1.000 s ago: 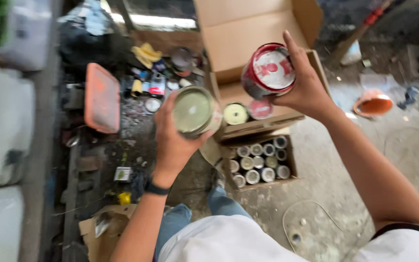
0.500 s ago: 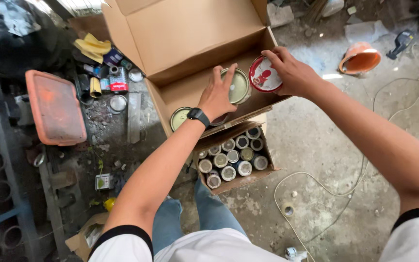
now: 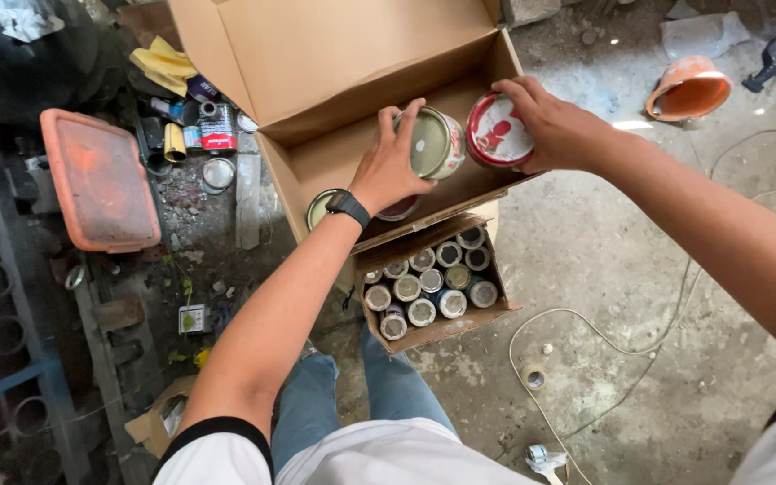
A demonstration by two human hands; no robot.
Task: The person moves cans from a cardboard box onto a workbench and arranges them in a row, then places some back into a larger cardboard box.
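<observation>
Your left hand [image 3: 388, 171] and right hand [image 3: 554, 126] have come down from chest height into the open box [image 3: 361, 54]. Left fingers stay clamped on the green-lidded can [image 3: 433, 144], right fingers on the red can [image 3: 498, 132], side by side near the box floor, so both look close to being set down.

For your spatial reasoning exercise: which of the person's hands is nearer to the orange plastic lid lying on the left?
Left. The left hand, gripping a pale-lidded can, lies closer to the orange lid; the right hand, holding a red-stained can, is farther away.
</observation>
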